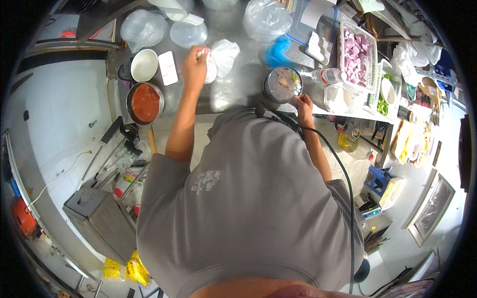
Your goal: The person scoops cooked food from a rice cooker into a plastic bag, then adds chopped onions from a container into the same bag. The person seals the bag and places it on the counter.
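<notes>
My left hand (pixel 194 70) is closed on the top of a white wrapped item (pixel 211 70) with red marks, possibly a bag or packet. Against it lies a bunched white plastic bag (pixel 226 56). My right hand (pixel 305 108) grips the near right rim of a round, dark-rimmed container (pixel 283 83). Through its clear top show bits of food, some of them green and reddish. Left of my left hand, a phone with a white screen (pixel 168 68) rests on the metal table (pixel 246 74).
At the left stand a white bowl (pixel 144 65) and a pot of red sauce (pixel 145 104). Stacked plastic bowls (pixel 189 33) are further back. A blue net (pixel 277 52), a plastic bottle (pixel 328 76) and a basket of pinkish chunks (pixel 356 56) lie to the right. A black cable (pixel 346 171) hangs by my right arm.
</notes>
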A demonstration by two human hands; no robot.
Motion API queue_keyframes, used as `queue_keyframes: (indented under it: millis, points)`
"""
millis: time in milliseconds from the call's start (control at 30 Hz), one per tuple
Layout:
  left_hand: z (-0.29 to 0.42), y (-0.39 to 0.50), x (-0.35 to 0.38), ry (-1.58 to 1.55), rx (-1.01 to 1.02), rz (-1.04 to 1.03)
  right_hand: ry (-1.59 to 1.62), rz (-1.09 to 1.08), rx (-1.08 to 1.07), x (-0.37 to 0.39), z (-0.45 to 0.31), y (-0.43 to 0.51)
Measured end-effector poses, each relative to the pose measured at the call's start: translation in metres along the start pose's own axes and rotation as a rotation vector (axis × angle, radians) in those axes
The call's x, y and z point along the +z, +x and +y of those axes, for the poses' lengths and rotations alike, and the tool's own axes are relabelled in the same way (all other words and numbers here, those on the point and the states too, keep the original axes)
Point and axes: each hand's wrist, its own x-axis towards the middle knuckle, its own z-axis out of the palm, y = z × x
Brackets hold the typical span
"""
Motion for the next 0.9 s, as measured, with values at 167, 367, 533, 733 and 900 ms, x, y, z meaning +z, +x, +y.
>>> queue_keyframes:
  millis: [167,367,533,733,900]
  points:
    - [-0.024,0.04,0.007,-0.042,0.038,0.066,-0.05,-0.06,-0.04,0.012,-0.019,0.009]
    - [-0.11,0.005,-0.009,0.219,0.048,0.445,0.012,-0.102,-0.049,0.01,-0.02,0.015]
    - [-0.177,-0.009,-0.024,0.658,-0.132,0.434,0.048,-0.058,-0.013,-0.007,0.01,0.025]
    - [-0.188,-0.009,-0.012,0.715,-0.245,0.389,0.005,-0.069,-0.02,-0.018,0.025,0.032]
    - [-0.191,-0.011,-0.013,0.788,-0.256,0.372,0.097,-0.025,0.04,-0.011,0.018,0.024]
